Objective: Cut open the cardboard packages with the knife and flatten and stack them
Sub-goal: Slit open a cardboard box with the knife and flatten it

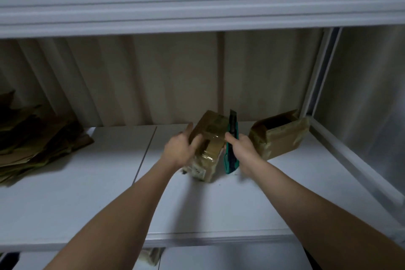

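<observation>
- The small brown cardboard package wrapped in shiny tape [208, 144] stands tilted on the white shelf board [87, 193], near the middle of it.
- The left hand [179, 149] grips the left side of this package, with the thumb on top and the fingers curled round its edge.
- The right hand [242, 147] holds the teal utility knife with a dark slider [231, 151]; the fingers are closed round its handle, and the knife stands almost upright just beside the right side of the package.
- A second brown cardboard box with open flaps [280, 136] lies to the right, near the white shelf post [317, 72].
- A pile of flattened brown cardboard pieces [32, 138] rests at the left end of the shelf board, well apart from the hands.
</observation>
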